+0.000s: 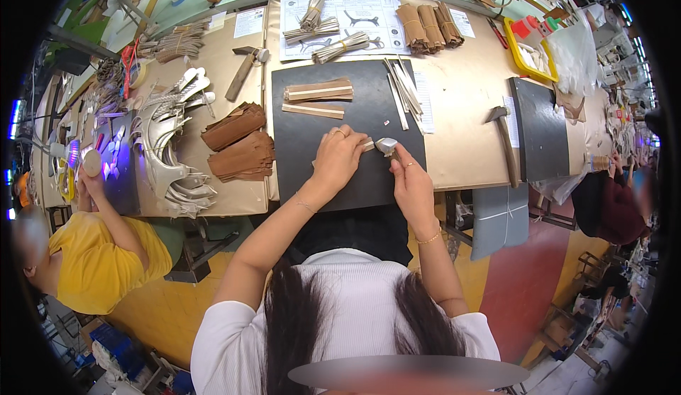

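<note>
A narrow tan leather strip [367,145] lay on the black rectangular work mat [319,168], near its middle, and the left hand [338,155] was curled down over one end, fingertips pinning it flat, probably so it wouldn't slide. The right hand [410,182] was closed around a small grey-headed tool [387,145], its head touching the strip's free end (what kind of tool, too small to tell). Further up the mat sat a neat stack of tan leather strips [318,91] and some pale thin sticks [403,86], within easy reach. Beside the mat, brown folded leather pieces [237,143] were piled. A wooden-handled hammer [505,140] rested on the tan workbench [468,111], and a person in a yellow shirt [99,257] worked to the left.
</note>
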`<state>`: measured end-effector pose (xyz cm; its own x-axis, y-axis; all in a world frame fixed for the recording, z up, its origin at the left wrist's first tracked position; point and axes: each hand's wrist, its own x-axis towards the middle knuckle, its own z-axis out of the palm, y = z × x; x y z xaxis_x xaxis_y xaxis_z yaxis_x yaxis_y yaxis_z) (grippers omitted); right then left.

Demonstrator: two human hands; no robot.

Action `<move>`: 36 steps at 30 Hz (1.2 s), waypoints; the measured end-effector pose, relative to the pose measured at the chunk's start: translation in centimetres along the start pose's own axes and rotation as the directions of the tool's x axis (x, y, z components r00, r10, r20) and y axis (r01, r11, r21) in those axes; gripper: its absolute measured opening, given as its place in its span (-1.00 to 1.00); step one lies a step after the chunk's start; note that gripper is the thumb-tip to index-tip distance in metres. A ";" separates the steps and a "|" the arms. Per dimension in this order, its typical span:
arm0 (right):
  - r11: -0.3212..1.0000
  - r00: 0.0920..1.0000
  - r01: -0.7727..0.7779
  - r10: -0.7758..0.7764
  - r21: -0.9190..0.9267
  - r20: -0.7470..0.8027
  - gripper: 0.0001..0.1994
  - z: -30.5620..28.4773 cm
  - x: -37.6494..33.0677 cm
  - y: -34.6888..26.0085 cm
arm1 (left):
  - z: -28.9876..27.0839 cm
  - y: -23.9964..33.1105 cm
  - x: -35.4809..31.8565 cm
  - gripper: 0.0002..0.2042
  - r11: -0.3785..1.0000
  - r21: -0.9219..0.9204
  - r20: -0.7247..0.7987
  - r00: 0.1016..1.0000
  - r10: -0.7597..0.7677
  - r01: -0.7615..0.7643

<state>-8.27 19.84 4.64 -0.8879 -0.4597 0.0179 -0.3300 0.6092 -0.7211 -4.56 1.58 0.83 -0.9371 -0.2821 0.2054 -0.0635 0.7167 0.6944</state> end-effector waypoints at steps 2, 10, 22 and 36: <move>0.998 0.999 0.033 -0.033 -0.045 0.005 -0.64 0.2 0.1 -0.1 | 0.0 -0.2 -0.1 -0.82 0.998 0.042 -0.016 0.999 0.047 -0.046; 0.987 0.994 0.099 -0.103 -0.130 -0.025 -0.62 0.3 0.4 -0.2 | -0.5 -0.9 -0.2 -0.87 0.897 0.269 0.013 0.933 0.360 -0.350; 0.956 0.984 0.169 -0.175 -0.238 -0.005 -0.58 0.7 1.7 -0.8 | -0.7 -0.9 0.2 -0.87 0.771 0.407 0.073 0.859 0.507 -0.490; 0.953 0.980 0.190 -0.198 -0.237 -0.010 -0.58 0.9 1.8 -1.3 | -1.4 -0.9 -0.6 -0.90 0.819 0.400 0.143 0.910 0.388 -0.412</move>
<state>-9.14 17.68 4.96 -0.8083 -0.5646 0.1670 -0.5588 0.6464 -0.5196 -3.43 0.20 1.04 -0.9269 0.1126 0.3581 0.1967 0.9582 0.2077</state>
